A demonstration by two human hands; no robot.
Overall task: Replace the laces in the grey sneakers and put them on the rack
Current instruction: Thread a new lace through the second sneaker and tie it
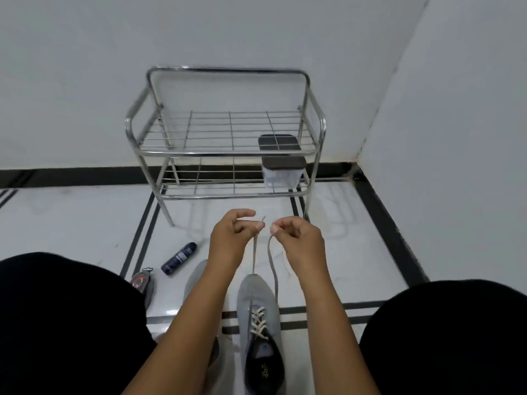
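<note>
Fingers (258, 227) of left hand (228, 238) pinching one lace (254, 252) end, right hand (296, 238) pinching the other. Held up taut above sneaker (258, 306) on floor, likely to even the lengths. Second sneaker (194, 277) beside it; rack (225, 151) beyond, unloaded.

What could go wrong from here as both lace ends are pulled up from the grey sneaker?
1. The left hand and right hand pinch the lace near its tips; a tip could slip free.
2. Uneven pulling may leave unequal ends.
3. The sneaker lies unheld, so it might lift or slide.
</note>
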